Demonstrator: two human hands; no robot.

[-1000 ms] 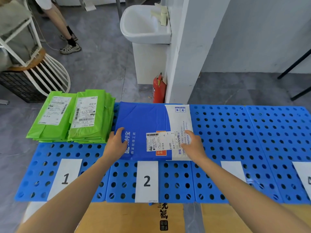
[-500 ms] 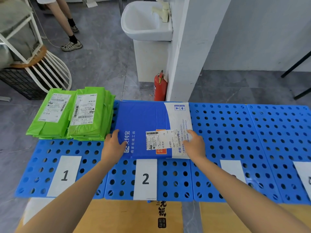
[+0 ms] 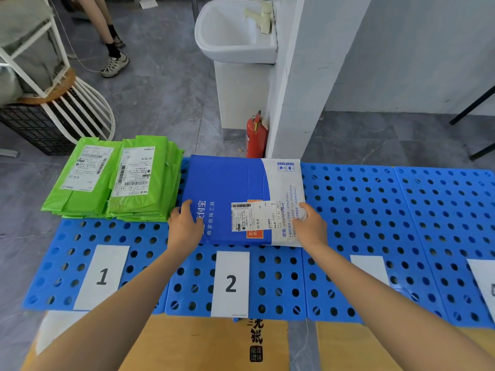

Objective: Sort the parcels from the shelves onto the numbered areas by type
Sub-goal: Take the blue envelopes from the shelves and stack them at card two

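Blue perforated mats (image 3: pixel 375 210) cover the floor, and the blue parcel (image 3: pixel 230 183) lies flat just behind the card marked 2 (image 3: pixel 231 283). At its near corners the left hand (image 3: pixel 184 228) and right hand (image 3: pixel 312 228) grip it, thumbs on top and fingers along its side edges.

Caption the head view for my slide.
Left hand and right hand hold a blue parcel behind label 2, green parcels beside.
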